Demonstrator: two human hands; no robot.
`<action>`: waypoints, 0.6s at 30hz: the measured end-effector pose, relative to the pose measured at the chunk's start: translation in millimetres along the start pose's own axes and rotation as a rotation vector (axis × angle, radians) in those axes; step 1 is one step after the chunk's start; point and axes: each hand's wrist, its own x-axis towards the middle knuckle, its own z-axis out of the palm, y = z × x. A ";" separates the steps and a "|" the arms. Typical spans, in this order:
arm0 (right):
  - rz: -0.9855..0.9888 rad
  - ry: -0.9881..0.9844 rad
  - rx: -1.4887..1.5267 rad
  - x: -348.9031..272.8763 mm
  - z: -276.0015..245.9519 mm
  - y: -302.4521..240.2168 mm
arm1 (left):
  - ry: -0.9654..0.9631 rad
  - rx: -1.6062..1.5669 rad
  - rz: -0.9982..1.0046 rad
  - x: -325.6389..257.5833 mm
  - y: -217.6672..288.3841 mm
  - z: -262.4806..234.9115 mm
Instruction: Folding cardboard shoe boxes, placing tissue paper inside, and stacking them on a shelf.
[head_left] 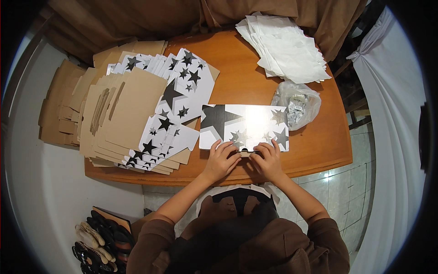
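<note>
A white cardboard box (235, 121) printed with dark stars lies on the table in front of me, its lid down and glossy with reflected light. At its near edge, my left hand (221, 160) grips the left part, fingers bent over the top and thumb at the front. My right hand (268, 160) holds the same edge a little to the right in a like way. Between the thumbs shows a small dark notch in the front edge, with a strip of brown cardboard below it. The box's inside is hidden.
Flat, unfolded star-printed cartons (137, 105) are heaped at the left of the wooden table (232, 55). White paper sheets (287, 50) lie at the far right. Just beyond the box's right end sits a clear plastic bag (303, 105) of small silvery packets. Shoes (102, 239) stand lower left.
</note>
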 end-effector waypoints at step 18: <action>-0.186 0.044 -0.076 -2.7 7.6 8.0 | 0.081 0.043 0.134 -6.1 -12.2 13.5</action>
